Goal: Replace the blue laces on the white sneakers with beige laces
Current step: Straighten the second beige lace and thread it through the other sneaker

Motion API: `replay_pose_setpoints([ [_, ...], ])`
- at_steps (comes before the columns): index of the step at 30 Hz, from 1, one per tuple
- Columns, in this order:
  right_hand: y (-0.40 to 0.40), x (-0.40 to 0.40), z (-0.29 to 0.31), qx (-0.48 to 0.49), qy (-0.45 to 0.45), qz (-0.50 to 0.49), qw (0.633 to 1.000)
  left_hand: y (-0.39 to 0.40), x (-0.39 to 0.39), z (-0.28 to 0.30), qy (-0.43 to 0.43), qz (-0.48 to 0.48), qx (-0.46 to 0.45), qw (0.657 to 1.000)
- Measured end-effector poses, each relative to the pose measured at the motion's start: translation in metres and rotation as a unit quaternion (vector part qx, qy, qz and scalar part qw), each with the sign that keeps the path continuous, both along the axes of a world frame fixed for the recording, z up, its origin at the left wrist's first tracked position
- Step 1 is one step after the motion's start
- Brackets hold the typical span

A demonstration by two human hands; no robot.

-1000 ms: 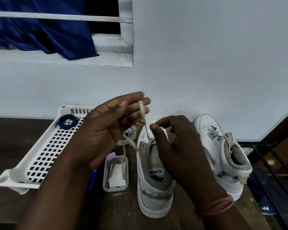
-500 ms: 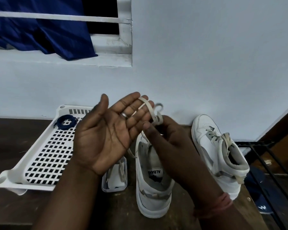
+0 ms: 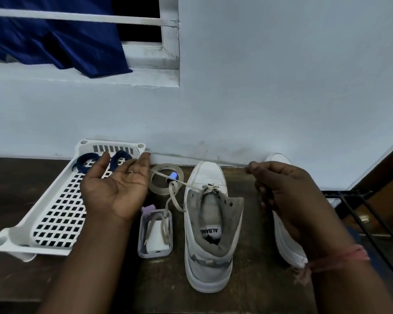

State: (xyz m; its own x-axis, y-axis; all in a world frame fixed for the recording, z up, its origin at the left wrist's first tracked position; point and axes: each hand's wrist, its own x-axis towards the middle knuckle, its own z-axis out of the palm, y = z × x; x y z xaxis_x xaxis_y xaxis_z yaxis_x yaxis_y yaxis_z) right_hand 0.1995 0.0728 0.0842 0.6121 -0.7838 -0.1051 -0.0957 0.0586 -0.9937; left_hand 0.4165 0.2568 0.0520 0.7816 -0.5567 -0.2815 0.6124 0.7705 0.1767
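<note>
To the left of the near sneaker (image 3: 208,225), at the far end of the white slotted tray (image 3: 55,214), the blue laces (image 3: 104,160) are being kept in two loose coils, already off the shoes. Nearer the sneaker, the left hand (image 3: 114,189) is being held palm-up with fingers mostly straight, and the beige lace (image 3: 197,158) is being pinched at its fingertips; the rest of the lace is being led across a tape roll (image 3: 166,179) and a small blue-capped object whose nature cannot be told, down to the lowest eyelets, while a slack loop is being left trailing into the clear box (image 3: 155,236) just left of the sneaker. Above the toe, the lace is being stretched taut between both hands. To the right of the sneaker, the right hand (image 3: 281,189) is being closed around the other end, fingers curled on it. The second sneaker (image 3: 286,241), right of the first, is being largely hidden by that hand. Judged from this, uneven ends are being risked if one side is pulled harder; the tape roll or box could be dragged by the trailing loop, and the fingertip pinch could slip.
</note>
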Motion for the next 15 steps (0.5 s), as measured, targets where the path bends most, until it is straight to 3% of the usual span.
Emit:
replay_pose_setpoints([
  [5, -0.002, 0.001, -0.01, -0.114, 0.041, -0.093, 0.988, -0.014, -0.01, 0.0, -0.025, -0.033, 0.077, 0.996],
  [7, 0.007, 0.009, -0.007, -0.111, 0.045, -0.052, 0.991, -0.023, -0.022, 0.009, -0.124, -0.13, 0.168, 0.969],
  [8, 0.013, 0.013, -0.005, -0.09, 0.041, -0.023, 0.995, -0.027, -0.031, 0.014, -0.184, -0.192, 0.225, 0.937],
  [10, 0.025, 0.019, -0.003, -0.088, 0.048, 0.02, 0.995, -0.033, -0.047, 0.018, -0.338, -0.241, 0.365, 0.833],
  [12, 0.032, 0.022, -0.004, -0.149, 0.045, 0.049, 0.987, -0.037, -0.061, 0.016, -0.556, -0.143, 0.486, 0.659],
  [13, 0.035, 0.023, -0.004, -0.187, 0.039, 0.07, 0.979, -0.039, -0.066, 0.016, -0.641, -0.093, 0.497, 0.577],
  [14, 0.035, 0.023, -0.004, -0.23, 0.037, 0.092, 0.968, -0.04, -0.069, 0.015, -0.695, -0.071, 0.483, 0.527],
  [15, 0.035, 0.023, -0.004, -0.265, 0.042, 0.105, 0.957, -0.04, -0.07, 0.012, -0.72, -0.063, 0.469, 0.508],
])
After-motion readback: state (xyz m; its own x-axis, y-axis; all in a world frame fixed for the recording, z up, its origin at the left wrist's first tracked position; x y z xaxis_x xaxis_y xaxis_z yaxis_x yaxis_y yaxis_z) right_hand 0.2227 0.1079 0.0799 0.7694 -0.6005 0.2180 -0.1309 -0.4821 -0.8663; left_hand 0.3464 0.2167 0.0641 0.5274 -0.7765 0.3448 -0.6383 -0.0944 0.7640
